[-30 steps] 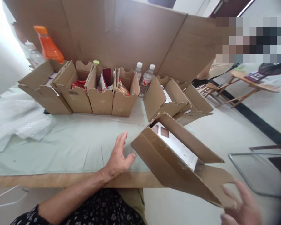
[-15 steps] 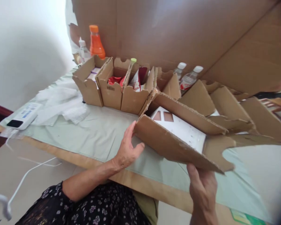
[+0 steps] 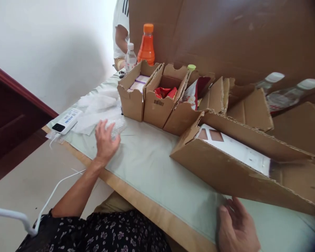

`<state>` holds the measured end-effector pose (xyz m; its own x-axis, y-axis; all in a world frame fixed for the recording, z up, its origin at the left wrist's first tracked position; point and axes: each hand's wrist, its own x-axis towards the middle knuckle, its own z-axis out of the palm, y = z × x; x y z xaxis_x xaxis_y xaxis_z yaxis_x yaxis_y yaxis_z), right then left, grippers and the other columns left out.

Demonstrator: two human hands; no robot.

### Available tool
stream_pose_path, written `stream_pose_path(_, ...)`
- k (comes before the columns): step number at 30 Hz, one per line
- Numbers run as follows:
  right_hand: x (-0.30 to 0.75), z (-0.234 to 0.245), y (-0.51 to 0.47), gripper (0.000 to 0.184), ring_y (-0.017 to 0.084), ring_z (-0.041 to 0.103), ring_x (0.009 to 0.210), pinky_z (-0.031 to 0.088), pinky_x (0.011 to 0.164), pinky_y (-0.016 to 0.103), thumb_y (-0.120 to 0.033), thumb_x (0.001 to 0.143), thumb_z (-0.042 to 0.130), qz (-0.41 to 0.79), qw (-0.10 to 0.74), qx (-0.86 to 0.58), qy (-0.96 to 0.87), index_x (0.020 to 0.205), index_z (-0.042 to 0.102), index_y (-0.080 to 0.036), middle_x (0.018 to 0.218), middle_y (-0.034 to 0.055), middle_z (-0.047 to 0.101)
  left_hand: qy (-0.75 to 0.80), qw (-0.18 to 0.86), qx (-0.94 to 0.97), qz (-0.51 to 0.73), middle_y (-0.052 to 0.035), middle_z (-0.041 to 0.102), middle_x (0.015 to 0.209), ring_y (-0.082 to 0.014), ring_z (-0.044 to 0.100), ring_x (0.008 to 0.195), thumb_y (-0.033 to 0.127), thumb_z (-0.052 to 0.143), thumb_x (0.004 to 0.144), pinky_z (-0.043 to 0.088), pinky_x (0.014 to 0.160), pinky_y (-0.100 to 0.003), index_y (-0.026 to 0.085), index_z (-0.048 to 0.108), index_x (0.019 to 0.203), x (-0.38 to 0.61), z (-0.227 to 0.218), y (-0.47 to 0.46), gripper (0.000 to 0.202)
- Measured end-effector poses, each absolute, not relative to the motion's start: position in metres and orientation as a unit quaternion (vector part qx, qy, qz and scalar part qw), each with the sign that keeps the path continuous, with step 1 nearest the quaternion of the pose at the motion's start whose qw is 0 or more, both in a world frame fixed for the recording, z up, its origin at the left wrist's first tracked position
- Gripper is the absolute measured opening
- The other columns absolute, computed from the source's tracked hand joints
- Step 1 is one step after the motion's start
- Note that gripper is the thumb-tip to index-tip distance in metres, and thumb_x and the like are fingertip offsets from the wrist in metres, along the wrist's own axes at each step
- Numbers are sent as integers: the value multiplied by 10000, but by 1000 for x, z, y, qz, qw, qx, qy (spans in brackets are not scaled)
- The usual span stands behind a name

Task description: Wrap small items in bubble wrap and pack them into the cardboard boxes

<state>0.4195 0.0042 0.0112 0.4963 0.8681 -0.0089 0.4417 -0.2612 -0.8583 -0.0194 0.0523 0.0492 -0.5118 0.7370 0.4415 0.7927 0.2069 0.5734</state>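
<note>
My left hand [image 3: 106, 141] is raised over the table's front part with its fingers spread and nothing in it. Just beyond it lies crumpled clear plastic wrap [image 3: 118, 126]. My right hand [image 3: 237, 227] is beside the near bottom edge of a long cardboard box [image 3: 215, 168], its fingers loosely bent and apart, gripping nothing that I can see. That box stands on the table at an angle and holds a white box [image 3: 233, 150] with cut-out windows. The fingertips of my right hand come close to the cardboard; whether they touch it I cannot tell.
Cardboard bins stand in a row behind, one with red packets [image 3: 165, 92], another with pale packs [image 3: 139, 83]. An orange bottle [image 3: 147, 45] and clear bottles [image 3: 291, 94] stand behind them. A white device [image 3: 67, 120] with a cable lies left. Another person [image 3: 120, 31] is at the far side.
The long cardboard box now rests on the table, and my right hand has let go of it. My left hand has moved away from it to the left. The view has swung left.
</note>
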Motion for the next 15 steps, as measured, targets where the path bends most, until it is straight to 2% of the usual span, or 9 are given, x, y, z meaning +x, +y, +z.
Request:
stream_pose_path(2, 419, 12, 7, 743, 358, 678, 1157, 497, 1066, 575, -565, 814, 700, 238, 399, -759, -455, 1429, 625, -153, 1323, 175, 692, -802, 35, -423, -420, -184, 492, 1581, -376, 228, 1604, 202, 700, 767, 151, 1306, -566, 159, 669, 1248, -52, 53, 63, 483)
stream_pose_path(3, 419, 13, 9, 744, 362, 681, 1144, 497, 1056, 578, -569, 810, 688, 232, 389, -761, -464, 1418, 632, -144, 1315, 180, 696, -803, 12, -391, -450, -181, 550, 1524, -380, 262, 1587, 175, 718, 730, 139, 1305, -556, 159, 697, 1160, -66, 55, 70, 431)
stream_pose_path(4, 418, 14, 11, 750, 365, 683, 1134, 497, 1047, 579, -575, 807, 677, 227, 382, -762, -472, 1413, 635, -136, 1313, 185, 699, -797, -17, -363, -483, -170, 636, 1408, -382, 356, 1534, 155, 722, 705, 163, 1295, -550, 162, 714, 1047, -78, 57, 77, 343)
stream_pose_path(6, 417, 15, 12, 762, 368, 684, 1124, 496, 1037, 572, -582, 803, 661, 216, 372, -762, -484, 1413, 637, -127, 1319, 189, 699, -776, -68, -321, -539, -104, 738, 1061, -342, 598, 1279, 157, 707, 705, 327, 1215, -521, 177, 689, 845, -97, 61, 88, 142)
stream_pose_path(8, 416, 17, 12, 752, 358, 686, 1104, 496, 1034, 558, -572, 811, 646, 197, 375, -764, -487, 1414, 640, -122, 1314, 183, 703, -756, -87, -290, -580, -17, 674, 797, -247, 679, 950, 208, 669, 755, 501, 1016, -429, 193, 637, 767, -114, 65, 96, 37)
stream_pose_path(10, 415, 17, 11, 705, 349, 688, 1095, 497, 1040, 542, -536, 829, 635, 179, 385, -768, -480, 1395, 656, -118, 1283, 172, 718, -725, -96, -251, -634, 36, 593, 698, -173, 637, 772, 248, 637, 791, 540, 834, -325, 210, 581, 751, -128, 68, 98, 78)
stream_pose_path(12, 413, 18, 9, 620, 362, 681, 1136, 489, 1064, 542, -494, 853, 620, 155, 397, -770, -475, 1343, 690, -120, 1273, 165, 725, -688, -103, -212, -686, 54, 547, 665, -142, 611, 718, 260, 621, 803, 534, 756, -273, 222, 519, 721, -141, 71, 98, 136)
stream_pose_path(15, 403, 20, 2, 474, 406, 658, 1218, 489, 1074, 570, -460, 893, 598, 111, 410, -765, -485, 1232, 743, -164, 1271, 155, 730, -635, -119, -172, -744, 50, 530, 646, -134, 621, 715, 241, 623, 784, 555, 765, -263, 226, 475, 665, -156, 70, 92, 190)
